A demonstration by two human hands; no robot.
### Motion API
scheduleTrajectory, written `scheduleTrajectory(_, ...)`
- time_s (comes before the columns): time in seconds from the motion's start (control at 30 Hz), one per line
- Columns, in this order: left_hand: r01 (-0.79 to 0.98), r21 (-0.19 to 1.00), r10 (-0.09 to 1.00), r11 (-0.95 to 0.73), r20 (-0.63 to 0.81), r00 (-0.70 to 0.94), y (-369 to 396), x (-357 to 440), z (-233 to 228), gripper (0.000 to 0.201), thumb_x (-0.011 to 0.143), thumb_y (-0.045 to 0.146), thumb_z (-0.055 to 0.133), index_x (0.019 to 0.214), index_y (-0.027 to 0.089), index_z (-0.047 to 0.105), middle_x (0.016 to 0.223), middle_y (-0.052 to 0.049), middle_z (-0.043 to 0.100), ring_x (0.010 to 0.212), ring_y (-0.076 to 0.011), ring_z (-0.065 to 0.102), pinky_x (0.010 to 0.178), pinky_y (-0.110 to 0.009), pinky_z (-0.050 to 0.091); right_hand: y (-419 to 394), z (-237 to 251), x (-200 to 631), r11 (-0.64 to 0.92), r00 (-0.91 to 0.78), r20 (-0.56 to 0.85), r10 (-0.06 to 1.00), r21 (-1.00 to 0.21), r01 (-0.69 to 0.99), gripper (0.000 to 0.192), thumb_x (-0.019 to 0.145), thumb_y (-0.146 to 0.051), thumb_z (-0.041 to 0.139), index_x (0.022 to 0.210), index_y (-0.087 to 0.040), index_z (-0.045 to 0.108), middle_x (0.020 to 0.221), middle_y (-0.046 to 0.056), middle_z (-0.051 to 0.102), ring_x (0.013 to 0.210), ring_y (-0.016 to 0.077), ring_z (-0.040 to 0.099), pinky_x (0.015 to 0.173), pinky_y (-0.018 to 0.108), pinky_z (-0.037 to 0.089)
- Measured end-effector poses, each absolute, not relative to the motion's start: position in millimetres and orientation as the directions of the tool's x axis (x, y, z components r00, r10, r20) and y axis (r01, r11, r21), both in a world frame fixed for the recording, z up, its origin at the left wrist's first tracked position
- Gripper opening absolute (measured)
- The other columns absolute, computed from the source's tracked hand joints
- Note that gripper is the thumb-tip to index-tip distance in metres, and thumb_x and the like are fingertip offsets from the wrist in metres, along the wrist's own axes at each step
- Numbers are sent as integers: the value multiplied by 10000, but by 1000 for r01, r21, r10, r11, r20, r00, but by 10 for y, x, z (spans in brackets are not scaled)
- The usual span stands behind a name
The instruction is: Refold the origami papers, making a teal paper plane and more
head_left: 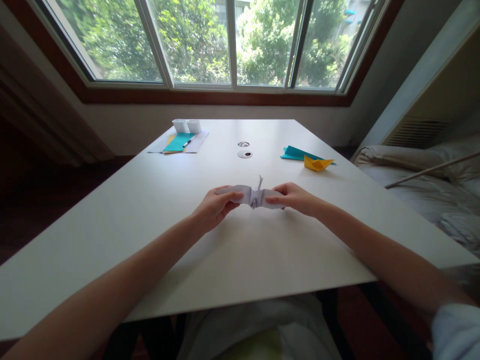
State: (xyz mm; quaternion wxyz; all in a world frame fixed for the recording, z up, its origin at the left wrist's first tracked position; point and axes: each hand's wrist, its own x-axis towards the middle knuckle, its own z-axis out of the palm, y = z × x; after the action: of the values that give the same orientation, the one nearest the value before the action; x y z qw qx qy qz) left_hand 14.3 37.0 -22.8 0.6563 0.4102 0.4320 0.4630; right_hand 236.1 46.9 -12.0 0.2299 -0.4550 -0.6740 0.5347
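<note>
Nearest the camera, the person's lap in pale clothing is showing below the near edge of the white table, and two bare forearms are reaching forward over the tabletop. The left hand is gripping the left wing of a folded white paper figure, its thumb lying on top and its fingers curled underneath, pinching the paper. The figure is sitting near the middle of the table, between the two hands, with a small pointed tip sticking upward from its centre; whether it is touching the tabletop or being held just above it cannot be told. The right hand is pinching the right wing in the same way, thumb over and fingers tucked below. Farther back on the left, a teal sheet is lying on white paper with a black pen across it, and two small white paper boxes are standing just behind. Two round grommets are sitting in the table's centre. To the right, a yellow paper boat is resting on another teal sheet.
</note>
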Motion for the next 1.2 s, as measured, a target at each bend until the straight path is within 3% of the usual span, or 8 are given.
scheduleTrajectory(0.47,-270,906,938,324,-272,214,432,101,-289,171,590,115,730,756,120,691,784,-28,671,676,-94,592,618,-169,487,525,-95,2471,-160,-559,-294,775,-948,275,335,653,-419,694,804,-121,676,683,-4,552,612,73,485,558,198,402)
scheduleTrajectory(0.6,-260,895,917,364,-294,269,421,100,-275,194,612,115,721,801,123,682,814,-37,679,698,-115,615,646,-186,518,548,-123,2491,-203,-519,-301,800,-950,237,303,648,-373,718,830,-135,672,750,16,589,641,75,520,549,172,433)
scheduleTrajectory(0.77,-224,876,884,428,-354,306,454,19,-251,151,661,127,684,812,119,670,787,-58,683,680,-119,641,644,-179,532,629,-176,2576,-244,-383,-291,877,-955,167,378,652,-288,734,997,-181,625,784,22,623,567,61,539,494,157,460)
scheduleTrajectory(1.03,45,891,835,452,-441,329,501,-131,-237,147,607,175,739,691,125,630,649,-62,659,551,-121,625,518,-179,511,691,-224,2652,-229,-328,-267,906,-962,151,411,665,-236,725,1046,-186,580,761,18,616,622,86,593,560,177,527)
scheduleTrajectory(1.2,165,889,771,428,-454,446,479,-168,-217,137,634,237,724,664,120,660,667,-71,656,543,-102,593,559,-182,518,690,-278,2615,-88,-263,-139,955,-976,198,434,683,-268,700,1079,-189,540,1050,81,590,752,117,619,652,236,552)
